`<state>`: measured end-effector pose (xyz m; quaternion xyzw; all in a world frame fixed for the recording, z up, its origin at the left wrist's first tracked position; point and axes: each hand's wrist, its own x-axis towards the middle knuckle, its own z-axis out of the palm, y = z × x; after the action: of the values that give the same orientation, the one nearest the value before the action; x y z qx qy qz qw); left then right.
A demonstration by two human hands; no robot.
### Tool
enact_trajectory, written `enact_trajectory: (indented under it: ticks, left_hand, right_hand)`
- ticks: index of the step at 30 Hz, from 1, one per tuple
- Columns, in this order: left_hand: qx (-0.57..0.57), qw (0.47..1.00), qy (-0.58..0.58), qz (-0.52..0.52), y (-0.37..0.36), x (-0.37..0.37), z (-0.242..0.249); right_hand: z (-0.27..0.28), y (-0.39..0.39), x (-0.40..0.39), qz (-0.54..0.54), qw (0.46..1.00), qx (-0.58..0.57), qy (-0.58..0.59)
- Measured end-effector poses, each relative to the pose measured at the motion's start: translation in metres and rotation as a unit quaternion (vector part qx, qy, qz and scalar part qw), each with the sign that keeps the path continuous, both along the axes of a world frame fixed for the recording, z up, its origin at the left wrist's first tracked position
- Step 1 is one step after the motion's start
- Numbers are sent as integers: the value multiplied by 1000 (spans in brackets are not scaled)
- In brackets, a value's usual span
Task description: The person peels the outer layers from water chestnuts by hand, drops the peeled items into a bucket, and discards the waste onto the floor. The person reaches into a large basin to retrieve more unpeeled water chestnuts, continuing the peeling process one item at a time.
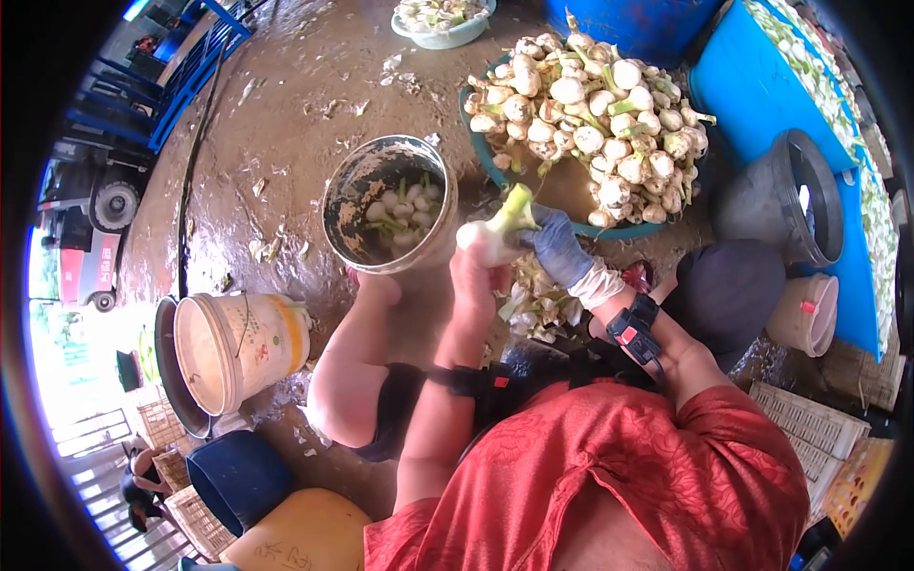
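My bare left hand (476,284) is closed around a fresh garlic bulb (497,235), whose green stem points upward. Against the bulb's right side, my right hand (560,249) in a blue glove has its fingers bent and pressed in; fingertips are partly hidden. Beyond my hands, a green basin (483,152) is heaped with untrimmed, brownish-skinned garlic bulbs (590,124). To the left stands a bucket (440,247) with several cleaned white bulbs (405,214) inside. Peeled skins (541,303) lie in a pile below my hands.
The muddy floor is wet and strewn with scraps. A white bucket (243,347) lies tilted at left. At right are a grey bucket (776,205), a small pink bucket (804,314) and a blue container (752,81). Another basin (443,36) stands far ahead; a person (143,485) is at lower left.
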<state>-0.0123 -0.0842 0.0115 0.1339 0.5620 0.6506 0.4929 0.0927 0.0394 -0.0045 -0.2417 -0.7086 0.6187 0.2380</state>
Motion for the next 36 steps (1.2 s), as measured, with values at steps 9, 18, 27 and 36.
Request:
enact_trajectory:
  ticks: [9,18,27,36]
  left_hand:
    - [-13,995,1,95,3,1,-11]
    - [196,973,-119,37,-2,-7,-13]
    - [247,895,-371,-22,0,-8,-11]
    - [-96,974,162,-126,5,10,13]
  right_hand:
    - [8,-4,6,-23,979,204,8]
    - [-4,30,9,-86,993,60,-57]
    - [-44,49,13,77,940,169,-286]
    - [37,18,11,117,972,-201,-26]
